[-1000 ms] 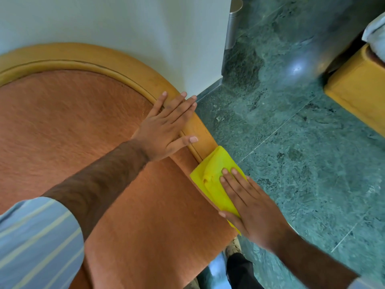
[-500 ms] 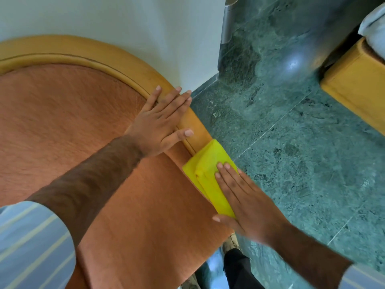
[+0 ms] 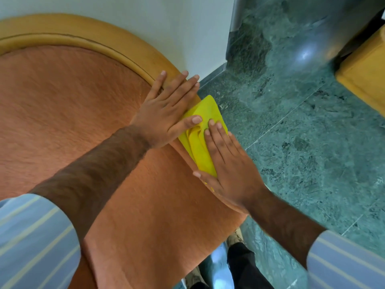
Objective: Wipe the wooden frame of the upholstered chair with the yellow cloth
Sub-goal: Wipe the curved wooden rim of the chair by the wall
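The upholstered chair has orange-brown fabric (image 3: 73, 113) and a curved light wooden frame (image 3: 116, 45) that runs from the upper left down to the right. A folded yellow cloth (image 3: 203, 130) lies on the frame's right side. My right hand (image 3: 231, 170) presses flat on the cloth, fingers together and pointing up the frame. My left hand (image 3: 166, 111) lies flat across the frame and fabric just above the cloth, and its thumb touches the cloth's upper edge. The frame under both hands is hidden.
A white wall (image 3: 145, 17) stands right behind the chair's top. Green marble floor (image 3: 302, 142) spreads to the right. A yellow wooden piece of furniture (image 3: 366, 76) sits at the far right edge. My shoes and dark trousers (image 3: 241, 259) show below the chair.
My right hand has slid the yellow cloth up along the frame until it meets my left hand's thumb. The left hand has stayed flat on the frame.
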`<state>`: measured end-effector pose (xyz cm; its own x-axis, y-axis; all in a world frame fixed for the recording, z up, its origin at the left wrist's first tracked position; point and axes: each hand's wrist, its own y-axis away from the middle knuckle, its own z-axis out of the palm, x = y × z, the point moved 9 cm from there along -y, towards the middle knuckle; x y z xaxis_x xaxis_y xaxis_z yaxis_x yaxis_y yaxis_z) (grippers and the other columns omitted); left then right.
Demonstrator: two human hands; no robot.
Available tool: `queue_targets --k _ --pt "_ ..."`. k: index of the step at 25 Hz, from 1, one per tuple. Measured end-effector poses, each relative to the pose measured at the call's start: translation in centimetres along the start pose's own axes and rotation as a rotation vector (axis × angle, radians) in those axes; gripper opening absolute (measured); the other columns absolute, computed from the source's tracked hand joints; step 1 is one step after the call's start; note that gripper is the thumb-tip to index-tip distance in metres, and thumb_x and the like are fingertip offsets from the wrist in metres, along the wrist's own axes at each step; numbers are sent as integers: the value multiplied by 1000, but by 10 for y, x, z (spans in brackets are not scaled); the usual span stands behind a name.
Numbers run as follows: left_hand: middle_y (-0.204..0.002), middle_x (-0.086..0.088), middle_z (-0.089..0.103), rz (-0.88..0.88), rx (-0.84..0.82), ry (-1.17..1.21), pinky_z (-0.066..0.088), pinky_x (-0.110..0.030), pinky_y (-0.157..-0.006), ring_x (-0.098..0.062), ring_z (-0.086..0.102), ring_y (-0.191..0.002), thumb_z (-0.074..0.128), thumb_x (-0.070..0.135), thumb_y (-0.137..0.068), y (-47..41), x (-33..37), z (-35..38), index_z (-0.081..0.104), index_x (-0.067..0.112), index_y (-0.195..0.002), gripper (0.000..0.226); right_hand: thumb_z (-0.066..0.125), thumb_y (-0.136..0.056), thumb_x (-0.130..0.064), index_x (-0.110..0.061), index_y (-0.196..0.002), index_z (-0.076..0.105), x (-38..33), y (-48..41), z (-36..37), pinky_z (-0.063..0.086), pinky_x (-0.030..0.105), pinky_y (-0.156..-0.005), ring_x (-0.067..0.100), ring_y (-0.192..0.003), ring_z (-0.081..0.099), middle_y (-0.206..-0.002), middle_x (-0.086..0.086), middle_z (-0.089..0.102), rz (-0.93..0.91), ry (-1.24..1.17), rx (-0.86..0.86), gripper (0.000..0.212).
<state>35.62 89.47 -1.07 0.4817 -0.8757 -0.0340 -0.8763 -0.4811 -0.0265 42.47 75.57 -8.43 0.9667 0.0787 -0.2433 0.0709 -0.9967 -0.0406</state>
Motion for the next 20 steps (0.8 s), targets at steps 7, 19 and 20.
queue_targets --k 7,19,20 --pt "-171 -5 20 -19 -44 8 8 -58 -128 -24 10 -160 1 64 -99 1 -1 -5 22 9 -161 85 32 -99 -76 -6 -164 14 11 74 3 18 47 -128 24 -164 5 -176 11 7 -90 75 -133 97" --pt "-172 -2 20 -113 -75 75 2 -58 -129 -20 8 -160 6 61 -98 -6 2 -2 23 11 -161 82 31 -105 -64 -6 -164 14 6 7 -5 18 47 -132 24 -163 3 -176 11 6 -66 -32 -92 85" --pt "-172 -2 18 -99 -89 75 1 -58 -129 -20 6 -161 3 62 -98 -5 1 -1 22 11 -161 84 29 -106 -64 -8 -165 14 11 31 -4 20 47 -132 23 -164 3 -176 10 6 -86 -20 -123 83"
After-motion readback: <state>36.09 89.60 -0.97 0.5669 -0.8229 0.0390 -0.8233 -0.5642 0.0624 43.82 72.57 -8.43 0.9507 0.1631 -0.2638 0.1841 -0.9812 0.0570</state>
